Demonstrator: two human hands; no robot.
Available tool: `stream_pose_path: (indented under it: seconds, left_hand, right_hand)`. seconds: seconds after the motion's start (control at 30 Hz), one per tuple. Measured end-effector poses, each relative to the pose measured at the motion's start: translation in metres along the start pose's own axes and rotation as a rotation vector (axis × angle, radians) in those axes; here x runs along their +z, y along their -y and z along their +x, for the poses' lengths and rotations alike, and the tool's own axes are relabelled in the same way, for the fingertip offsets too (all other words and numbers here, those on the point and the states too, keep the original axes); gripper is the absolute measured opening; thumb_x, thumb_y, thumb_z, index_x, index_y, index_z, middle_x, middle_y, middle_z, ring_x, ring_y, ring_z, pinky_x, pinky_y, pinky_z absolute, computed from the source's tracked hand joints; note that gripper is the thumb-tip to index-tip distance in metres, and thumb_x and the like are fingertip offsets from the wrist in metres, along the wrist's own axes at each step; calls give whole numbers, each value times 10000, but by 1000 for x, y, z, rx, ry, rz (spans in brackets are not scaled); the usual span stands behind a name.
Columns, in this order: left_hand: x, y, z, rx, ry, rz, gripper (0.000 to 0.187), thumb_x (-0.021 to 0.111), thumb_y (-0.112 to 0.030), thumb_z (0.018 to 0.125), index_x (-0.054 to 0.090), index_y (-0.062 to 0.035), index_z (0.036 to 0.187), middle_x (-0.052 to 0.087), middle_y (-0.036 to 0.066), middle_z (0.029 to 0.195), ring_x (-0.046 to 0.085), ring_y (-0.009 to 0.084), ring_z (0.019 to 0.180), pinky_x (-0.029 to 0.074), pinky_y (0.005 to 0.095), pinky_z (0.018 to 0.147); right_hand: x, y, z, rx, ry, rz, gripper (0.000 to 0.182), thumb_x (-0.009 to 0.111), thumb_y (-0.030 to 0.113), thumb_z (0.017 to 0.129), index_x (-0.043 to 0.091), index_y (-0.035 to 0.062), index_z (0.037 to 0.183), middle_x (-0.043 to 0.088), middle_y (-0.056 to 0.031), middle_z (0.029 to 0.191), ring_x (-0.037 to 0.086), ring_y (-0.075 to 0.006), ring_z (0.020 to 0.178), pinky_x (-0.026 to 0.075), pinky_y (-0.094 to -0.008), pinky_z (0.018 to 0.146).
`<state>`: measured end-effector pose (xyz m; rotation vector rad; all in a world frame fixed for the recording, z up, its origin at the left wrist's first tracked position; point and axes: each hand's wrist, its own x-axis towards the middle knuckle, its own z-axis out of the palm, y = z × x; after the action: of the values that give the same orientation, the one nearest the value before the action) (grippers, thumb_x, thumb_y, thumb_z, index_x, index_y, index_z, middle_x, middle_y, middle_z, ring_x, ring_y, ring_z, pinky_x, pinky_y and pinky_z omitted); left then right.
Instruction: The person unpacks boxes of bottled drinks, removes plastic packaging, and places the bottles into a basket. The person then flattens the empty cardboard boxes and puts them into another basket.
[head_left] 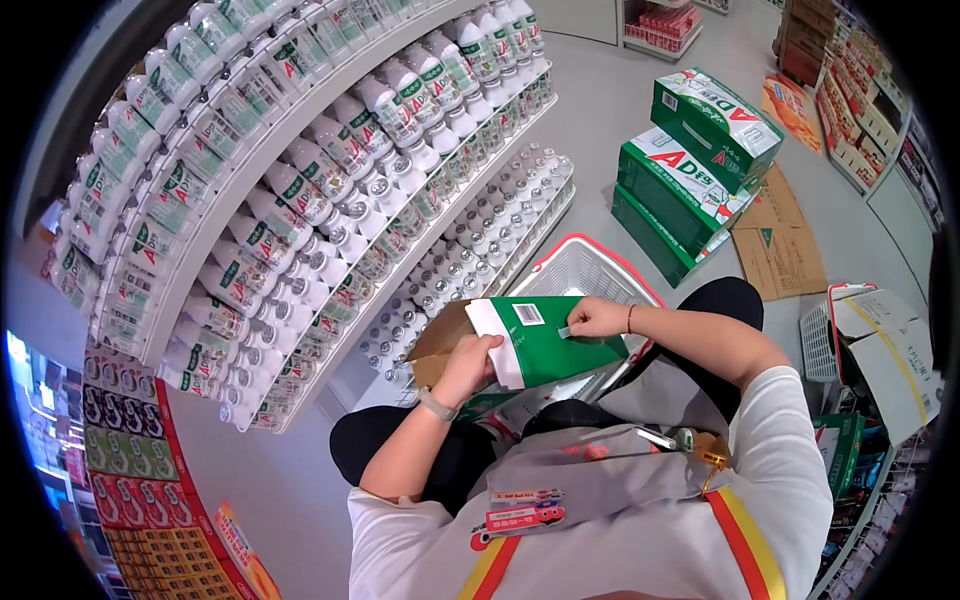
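- Our left hand is closed on the white end of a green-and-white box, its thumb laid over the panel.
- Our right hand has its fingertips pinched around a small pale piece at the box's green side; we cannot tell whether it is a tool or a torn strip.
- We have the box above a white basket with a red rim, near our knees; whether it rests on the rim is hidden from us.
- Its brown flap stands open toward the small bottles on the low shelf. If we swing the box that way, the flap could catch them and topple some.
- Only our left hand clearly steadies the box, so a hard pull with our right could twist it loose and drop it into the basket.
- If the pale piece has an edge, a slip could cut our fingers; if it is a strip, it could tear short.
- Our right knee is near the stacked cartons; the top one sits askew, so a bump could slide it off.
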<state>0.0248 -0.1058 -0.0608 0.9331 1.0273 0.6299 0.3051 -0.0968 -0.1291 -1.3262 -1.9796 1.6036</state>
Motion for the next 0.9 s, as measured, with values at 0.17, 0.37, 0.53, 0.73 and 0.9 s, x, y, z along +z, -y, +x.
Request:
stream_pose_path:
  seconds: [0.17, 0.37, 0.53, 0.73, 0.9]
  left_hand:
    - [-1, -59, -54, 126, 161, 125, 291, 511, -229, 891, 631, 33, 851, 605, 37, 646, 472, 54, 438, 320, 204, 390]
    - [13, -116, -78, 360, 301, 18, 363, 504, -264, 925, 644, 67, 979, 681, 87, 896, 627, 101, 798, 473, 231, 709]
    - [31, -146, -63, 467, 482, 42, 362, 504, -294, 963, 637, 30, 1056, 675, 54, 963, 625, 87, 848, 488, 240, 767]
    - [41, -108, 7, 272, 452, 41, 409, 503, -354, 964, 640, 27, 1025, 681, 51, 922, 624, 79, 759, 496, 231, 706]
    - [42, 5, 68, 388, 272, 330, 443, 402, -338, 998, 519, 21, 1229, 607, 125, 1120, 576, 164, 970, 454, 293, 832]
  right_hand:
    - [-54, 120, -49, -33, 146, -429, 476, 616, 374, 856, 529, -6, 584, 470, -93, 500, 447, -164, 468, 383, -346, 490]
    - [-89, 293, -114, 352, 242, -895, 482, 528, 389, 909, 614, -27, 681, 547, -114, 559, 535, -214, 534, 439, -358, 559]
    - [-90, 376, -145, 807, 143, -1073, 509, 511, 397, 908, 658, 35, 582, 569, -48, 515, 593, -151, 478, 495, -278, 500]
    - [-111, 363, -123, 833, 210, -1090, 460, 573, 393, 870, 672, 28, 608, 550, -44, 489, 592, -161, 451, 494, -287, 463]
    - [-99, 254, -78, 734, 403, -1014, 446, 571, 399, 865, 670, 2, 687, 582, -103, 566, 592, -217, 492, 492, -341, 511]
